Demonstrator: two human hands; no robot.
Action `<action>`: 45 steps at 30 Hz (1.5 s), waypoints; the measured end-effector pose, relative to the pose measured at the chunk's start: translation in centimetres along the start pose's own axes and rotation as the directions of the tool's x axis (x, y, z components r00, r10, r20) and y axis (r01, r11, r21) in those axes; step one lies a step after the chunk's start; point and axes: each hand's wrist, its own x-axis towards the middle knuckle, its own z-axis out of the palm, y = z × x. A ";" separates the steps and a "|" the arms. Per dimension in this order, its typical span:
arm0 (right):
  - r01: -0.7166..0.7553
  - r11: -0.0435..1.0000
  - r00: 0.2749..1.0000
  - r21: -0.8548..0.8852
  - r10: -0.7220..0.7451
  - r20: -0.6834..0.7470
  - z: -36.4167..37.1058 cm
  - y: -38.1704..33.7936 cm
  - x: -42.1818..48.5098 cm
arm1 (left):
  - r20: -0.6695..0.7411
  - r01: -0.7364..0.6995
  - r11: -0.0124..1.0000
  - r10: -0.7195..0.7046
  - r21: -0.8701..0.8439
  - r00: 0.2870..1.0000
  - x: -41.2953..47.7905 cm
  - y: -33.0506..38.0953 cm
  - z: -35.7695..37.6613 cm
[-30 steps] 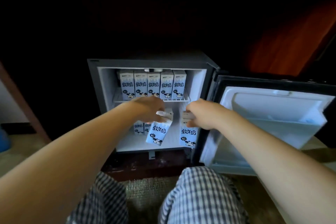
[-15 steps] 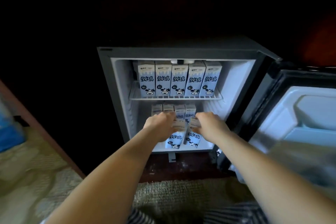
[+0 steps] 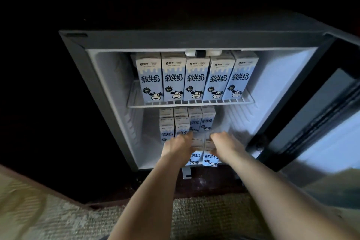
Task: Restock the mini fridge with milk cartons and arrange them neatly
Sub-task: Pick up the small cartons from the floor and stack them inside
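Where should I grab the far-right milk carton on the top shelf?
Probably around its middle, reaching in from the front. The carton stands nearly upright, its left side against the next carton, but the shelf beside its right side is bare, so slide it right first, then hold both narrow sides.

Five milk cartons [image 3: 195, 79] on the upper shelf [image 3: 136, 105] each carry the same big dark lettering, 软牛奶, across the blue front. Near the top of each sits a small logo reading 蒙牛 beside a row of rings. The fine print under it and the dark starburst badge are too small to read. Below, the right front carton [image 3: 211, 159] shows 软牛奶 again. The left front carton [image 3: 194, 157] shows only the end of it, and the back cartons [image 3: 167, 132] repeat it, blurred.
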 end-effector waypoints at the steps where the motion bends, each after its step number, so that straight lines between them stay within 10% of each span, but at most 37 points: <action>1: -0.005 1.000 1.000 -0.008 0.005 -0.002 0.4 0.0 0.1 | -0.004 0.012 1.000 -0.012 -0.013 1.000 0.1 0.0 0.7; 16: -0.106 0.798 0.983 0.594 0.174 -0.058 2.8 1.3 1.0 | -0.192 0.133 0.897 -0.232 -0.421 0.954 1.0 0.5 5.3; 35: -0.288 0.703 0.932 0.651 0.361 0.024 6.7 2.3 3.8 | -0.008 0.318 0.774 -0.385 -0.547 0.923 4.4 2.1 8.1; 45: -0.259 0.657 0.926 0.708 0.377 -0.011 6.4 1.8 6.0 | 0.054 0.341 0.332 -0.642 -0.880 0.765 6.6 1.9 9.0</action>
